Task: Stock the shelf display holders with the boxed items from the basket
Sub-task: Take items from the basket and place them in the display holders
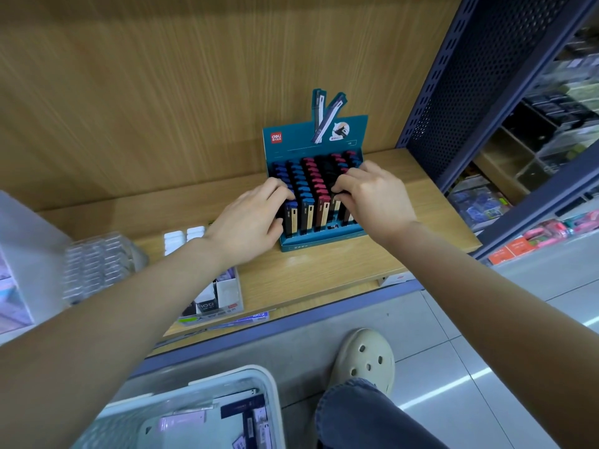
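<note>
Display holder (pixel 316 137) on wooden shelf (pixel 324 267), rows of boxed items (pixel 311 183) inside.
Left hand (pixel 249 218) grips the front-left ones, right hand (pixel 372 196) curls round black ones right of centre; basket (pixel 227 375) on floor (pixel 437 319) holds more.

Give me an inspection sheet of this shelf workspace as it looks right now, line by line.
Surface: wooden shelf, light grain.
Job's things: teal display holder upright on the shelf, with rows of blue, red and black boxed items; basket on the floor holds more boxes.
Clutter: white blocks, clear packs and open carton left of the holder.
Grippers: left hand grips the front-left boxed items; right hand pinches one in the black row.
Cables: nothing seen.
Surroundings: blue perforated upright at right, tiled floor, a shoe.
</note>
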A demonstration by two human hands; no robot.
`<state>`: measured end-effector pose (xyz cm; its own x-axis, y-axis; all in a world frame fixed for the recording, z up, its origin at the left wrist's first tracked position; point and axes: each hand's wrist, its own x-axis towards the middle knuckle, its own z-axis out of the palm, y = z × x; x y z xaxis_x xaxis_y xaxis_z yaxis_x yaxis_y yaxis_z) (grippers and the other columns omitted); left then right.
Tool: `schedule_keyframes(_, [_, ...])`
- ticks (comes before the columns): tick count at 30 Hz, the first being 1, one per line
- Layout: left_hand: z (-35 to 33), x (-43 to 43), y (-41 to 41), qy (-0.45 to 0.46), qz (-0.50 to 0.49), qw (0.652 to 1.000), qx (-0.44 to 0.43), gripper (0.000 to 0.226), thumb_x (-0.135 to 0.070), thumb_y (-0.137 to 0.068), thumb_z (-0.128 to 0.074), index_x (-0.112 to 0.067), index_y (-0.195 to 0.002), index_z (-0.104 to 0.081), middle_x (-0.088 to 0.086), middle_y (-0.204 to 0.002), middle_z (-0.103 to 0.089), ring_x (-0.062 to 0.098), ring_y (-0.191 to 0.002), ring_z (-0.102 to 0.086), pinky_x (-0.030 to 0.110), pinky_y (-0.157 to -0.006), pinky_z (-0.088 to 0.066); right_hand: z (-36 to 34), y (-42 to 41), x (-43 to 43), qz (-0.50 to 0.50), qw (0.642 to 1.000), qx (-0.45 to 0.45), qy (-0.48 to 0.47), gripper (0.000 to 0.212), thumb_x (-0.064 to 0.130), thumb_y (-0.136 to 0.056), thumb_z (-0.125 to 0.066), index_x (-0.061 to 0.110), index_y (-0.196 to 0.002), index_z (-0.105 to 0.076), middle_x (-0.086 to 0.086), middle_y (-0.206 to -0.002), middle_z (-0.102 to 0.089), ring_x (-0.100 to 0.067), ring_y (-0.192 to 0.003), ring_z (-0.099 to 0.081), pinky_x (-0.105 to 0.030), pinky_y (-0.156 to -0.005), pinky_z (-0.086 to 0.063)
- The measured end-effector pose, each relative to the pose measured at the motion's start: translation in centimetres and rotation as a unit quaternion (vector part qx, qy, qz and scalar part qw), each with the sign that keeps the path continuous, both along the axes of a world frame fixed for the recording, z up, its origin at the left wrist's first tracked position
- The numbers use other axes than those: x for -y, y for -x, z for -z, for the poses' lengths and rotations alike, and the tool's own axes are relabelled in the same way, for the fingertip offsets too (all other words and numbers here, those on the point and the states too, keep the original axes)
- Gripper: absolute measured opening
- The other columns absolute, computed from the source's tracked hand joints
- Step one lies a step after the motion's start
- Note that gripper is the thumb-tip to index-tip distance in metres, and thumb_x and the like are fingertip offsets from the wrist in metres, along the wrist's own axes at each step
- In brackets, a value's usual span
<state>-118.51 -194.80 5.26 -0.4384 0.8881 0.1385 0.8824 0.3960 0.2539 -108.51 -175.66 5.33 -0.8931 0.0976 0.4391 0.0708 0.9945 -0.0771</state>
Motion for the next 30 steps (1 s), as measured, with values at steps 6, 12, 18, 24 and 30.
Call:
schedule_keyframes(6, [0.0, 0.0, -0.1, -0.002, 0.002, 1.000, -0.004, 0.040, -0.016, -0.094, -0.049, -0.012, -0.133, -0.042, 0.002, -0.135, -0.039, 0.018, -0.123, -0.044, 0.029, -0.099, -0.037, -0.2, 0.4, -0.3, 0.026, 0.999, 0.016, 0.016, 0.009, 0.007, -0.077, -0.073, 0.005, -0.086, -0.074, -0.008, -0.072, -0.069, -0.029, -0.073, -0.055, -0.030, -0.058, -0.044])
schedule_keyframes(12, [-0.1, -0.1, -0.1, -0.001, 0.004, 1.000, -0.003, 0.039, -0.016, -0.093, -0.050, -0.012, -0.132, -0.043, 0.002, -0.134, -0.040, 0.018, -0.119, -0.046, 0.028, -0.097, -0.037, -0.7, 1.1, 0.0, 0.058, 0.993, 0.106, -0.014, 0.020, 0.011, -0.094, -0.052, 0.009, -0.105, -0.069, -0.005, -0.098, -0.068, -0.022, -0.098, -0.050, -0.031, -0.073, -0.042])
schedule_keyframes(18, [-0.4, -0.1, -0.1, 0.011, 0.007, 1.000, 0.002, 0.040, -0.017, -0.093, -0.050, -0.012, -0.132, -0.041, 0.002, -0.134, -0.039, 0.020, -0.118, -0.047, 0.029, -0.094, -0.038, -0.7, 0.4, 0.6, 0.073, 0.990, 0.119, -0.026, 0.024, 0.015, -0.098, -0.048, 0.013, -0.117, -0.061, -0.003, -0.108, -0.063, -0.021, -0.103, -0.050, -0.030, -0.074, -0.044])
schedule_keyframes(24, [-1.3, 0.2, -0.3, 0.085, 0.003, 0.996, -0.018, 0.051, -0.020, -0.096, -0.044, -0.012, -0.144, -0.028, 0.005, -0.149, -0.027, 0.021, -0.138, -0.026, 0.029, -0.112, -0.019, -1.3, -0.9, 2.3, 0.077, 0.986, 0.139, -0.054, 0.035, 0.008, -0.095, -0.048, 0.011, -0.129, -0.046, -0.006, -0.121, -0.055, -0.024, -0.111, -0.048, -0.030, -0.086, -0.040])
schedule_keyframes(30, [-1.3, 4.9, -2.7, 0.043, -0.006, 0.991, -0.124, 0.042, -0.010, -0.077, -0.065, -0.007, -0.118, -0.054, 0.013, -0.119, -0.052, 0.030, -0.113, -0.048, 0.035, -0.099, -0.029, -1.9, -3.0, 6.7, 0.044, 0.990, 0.041, -0.125, 0.029, 0.006, -0.068, -0.076, 0.009, -0.094, -0.063, -0.007, -0.084, -0.058, -0.026, -0.075, -0.056, -0.032, -0.064, -0.046])
